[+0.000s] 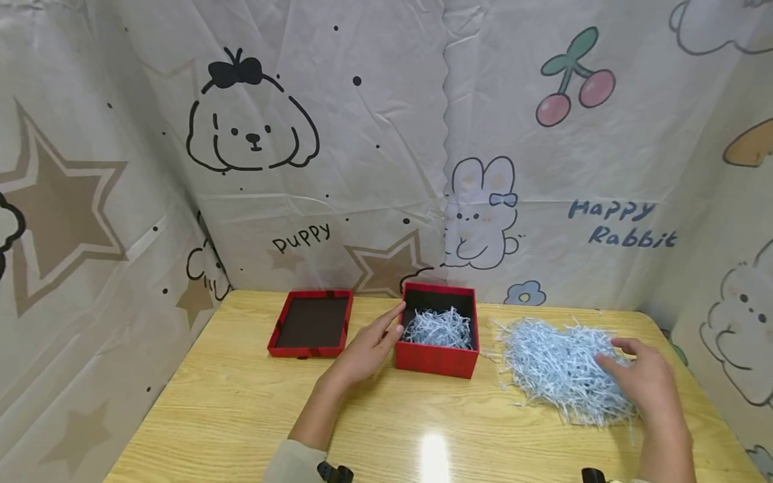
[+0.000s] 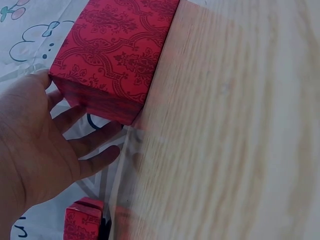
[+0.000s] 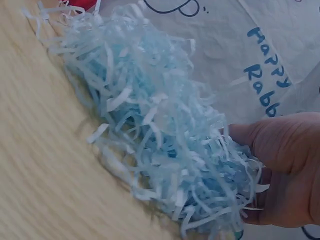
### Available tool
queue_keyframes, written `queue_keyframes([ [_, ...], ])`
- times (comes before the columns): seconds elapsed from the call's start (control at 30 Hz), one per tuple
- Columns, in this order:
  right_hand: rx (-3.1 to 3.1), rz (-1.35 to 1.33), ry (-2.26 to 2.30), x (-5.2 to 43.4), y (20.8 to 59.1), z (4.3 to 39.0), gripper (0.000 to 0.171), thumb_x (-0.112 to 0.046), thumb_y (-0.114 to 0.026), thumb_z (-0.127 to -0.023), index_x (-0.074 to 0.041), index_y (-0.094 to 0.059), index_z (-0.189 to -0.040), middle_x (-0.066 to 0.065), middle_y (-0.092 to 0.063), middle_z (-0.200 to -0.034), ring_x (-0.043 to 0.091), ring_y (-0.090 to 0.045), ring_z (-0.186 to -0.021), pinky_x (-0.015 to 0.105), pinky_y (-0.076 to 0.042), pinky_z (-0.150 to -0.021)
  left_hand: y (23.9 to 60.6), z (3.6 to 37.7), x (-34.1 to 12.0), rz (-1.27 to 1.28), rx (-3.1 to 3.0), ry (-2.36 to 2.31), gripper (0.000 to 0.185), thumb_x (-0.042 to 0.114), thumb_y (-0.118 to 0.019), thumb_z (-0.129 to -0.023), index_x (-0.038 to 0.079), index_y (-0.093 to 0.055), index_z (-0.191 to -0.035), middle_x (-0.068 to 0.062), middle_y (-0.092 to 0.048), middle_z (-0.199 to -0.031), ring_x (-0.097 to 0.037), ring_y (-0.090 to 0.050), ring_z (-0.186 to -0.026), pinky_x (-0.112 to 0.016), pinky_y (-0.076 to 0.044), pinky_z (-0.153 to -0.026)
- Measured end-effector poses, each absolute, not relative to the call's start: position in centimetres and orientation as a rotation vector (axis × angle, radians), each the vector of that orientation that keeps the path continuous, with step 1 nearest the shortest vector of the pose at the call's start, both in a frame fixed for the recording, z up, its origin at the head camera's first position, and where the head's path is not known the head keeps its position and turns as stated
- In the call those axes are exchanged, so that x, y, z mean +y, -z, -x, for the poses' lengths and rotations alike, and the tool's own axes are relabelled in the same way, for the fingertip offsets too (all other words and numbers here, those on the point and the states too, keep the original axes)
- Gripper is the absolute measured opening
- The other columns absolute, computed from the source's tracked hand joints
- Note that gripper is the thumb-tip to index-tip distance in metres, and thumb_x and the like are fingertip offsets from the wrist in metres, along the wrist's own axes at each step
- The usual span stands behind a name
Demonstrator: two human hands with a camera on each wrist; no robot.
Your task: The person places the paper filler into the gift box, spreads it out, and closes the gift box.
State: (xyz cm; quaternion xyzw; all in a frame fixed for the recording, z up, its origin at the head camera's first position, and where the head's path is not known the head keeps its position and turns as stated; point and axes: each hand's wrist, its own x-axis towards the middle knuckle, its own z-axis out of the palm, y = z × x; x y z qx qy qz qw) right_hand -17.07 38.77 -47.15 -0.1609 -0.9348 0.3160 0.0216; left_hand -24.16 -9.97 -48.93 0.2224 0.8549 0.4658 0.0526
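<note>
A red patterned box (image 1: 436,361) stands on the table with its top uncovered, and pale blue shredded paper (image 1: 439,329) lies inside it. My left hand (image 1: 365,352) rests against the box's left side with fingers extended; in the left wrist view, that hand (image 2: 45,145) touches the red box (image 2: 112,55) near its corner. To the right lies a large heap of pale blue shredded paper (image 1: 561,369). At the heap's right edge, my right hand (image 1: 646,376) has thumb and index finger spread apart. In the right wrist view its other fingers are partly hidden behind the shredded paper (image 3: 155,120).
A red-rimmed lid (image 1: 314,350) with a dark inside lies left of the box. Loose paper strands are scattered around the heap on the wooden table (image 1: 374,429). A printed cloth (image 1: 386,134) hangs behind the table and at both sides.
</note>
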Motion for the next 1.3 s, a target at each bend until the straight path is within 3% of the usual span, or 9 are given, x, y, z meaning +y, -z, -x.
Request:
queue_keyframes([
  [0.23, -2.791, 0.556, -0.969, 38.1, 49.1, 17.6, 0.046, -0.016, -0.066, -0.103, 0.013, -0.055, -0.137, 0.038, -0.056, -0.134, 0.059, -0.047, -0.123, 0.070, -0.041, -0.098, 49.0, 24.2, -10.0, -0.680, 2.602, -1.416, 0.059, 0.051, -0.043, -0.113, 0.032, -0.032, -0.168, 0.008, -0.035, -0.169, -0.021, -0.038, -0.154, -0.049, -0.032, -0.125],
  [0.4, -2.711, 0.634, -0.985, 37.7, 49.2, 17.7, 0.036, -0.011, -0.064, -0.103, 0.010, -0.061, -0.131, 0.036, -0.061, -0.127, 0.052, -0.053, -0.115, 0.063, -0.043, -0.088, 49.0, 24.1, -10.0, -0.684, 2.599, -1.420, 0.057, 0.046, -0.045, -0.114, 0.031, -0.033, -0.168, 0.007, -0.036, -0.169, -0.021, -0.039, -0.153, -0.049, -0.032, -0.125],
  [0.57, -2.579, 0.671, -0.983, 37.4, 47.7, 17.5, 0.035, -0.012, -0.064, -0.103, 0.009, -0.063, -0.131, 0.033, -0.062, -0.126, 0.046, -0.055, -0.111, 0.054, -0.042, -0.086, 48.9, 24.2, -9.9, -0.695, 2.595, -1.423, 0.057, 0.044, -0.046, -0.114, 0.030, -0.033, -0.168, 0.006, -0.036, -0.169, -0.022, -0.039, -0.153, -0.050, -0.032, -0.125],
  [0.83, -2.399, 0.741, -0.985, 36.6, 44.3, 16.6, 0.036, -0.011, -0.066, -0.102, 0.002, -0.066, -0.135, 0.025, -0.066, -0.128, 0.015, -0.054, -0.092, 0.023, -0.038, -0.072, 48.9, 24.1, -10.1, -0.695, 2.599, -1.409, 0.059, 0.049, -0.044, -0.113, 0.030, -0.033, -0.168, 0.009, -0.035, -0.169, -0.019, -0.036, -0.154, -0.048, -0.030, -0.126],
  [0.97, -2.362, 0.769, -0.992, 36.0, 43.1, 16.4, 0.037, -0.012, -0.064, -0.102, 0.000, -0.066, -0.138, 0.021, -0.065, -0.132, 0.012, -0.052, -0.092, 0.013, -0.038, -0.066, 48.9, 24.0, -10.3, -0.691, 2.596, -1.410, 0.059, 0.049, -0.044, -0.113, 0.030, -0.032, -0.168, 0.009, -0.034, -0.170, -0.019, -0.035, -0.155, -0.049, -0.030, -0.126],
  [1.07, -2.340, 0.768, -0.993, 35.5, 42.5, 16.4, 0.038, -0.012, -0.064, -0.102, 0.000, -0.065, -0.138, 0.021, -0.065, -0.131, 0.014, -0.052, -0.093, 0.011, -0.037, -0.063, 48.9, 24.0, -10.4, -0.682, 2.601, -1.413, 0.059, 0.049, -0.044, -0.113, 0.030, -0.032, -0.168, 0.009, -0.034, -0.170, -0.019, -0.035, -0.155, -0.049, -0.030, -0.126],
  [1.3, -2.288, 0.769, -1.033, 34.9, 41.3, 16.3, 0.038, -0.011, -0.065, -0.100, 0.000, -0.067, -0.136, 0.016, -0.065, -0.121, 0.002, -0.047, -0.085, 0.006, -0.038, -0.062, 49.0, 24.1, -10.2, -0.707, 2.574, -1.420, 0.059, 0.045, -0.044, -0.114, 0.030, -0.030, -0.169, 0.010, -0.032, -0.171, -0.021, -0.034, -0.156, -0.052, -0.030, -0.126],
])
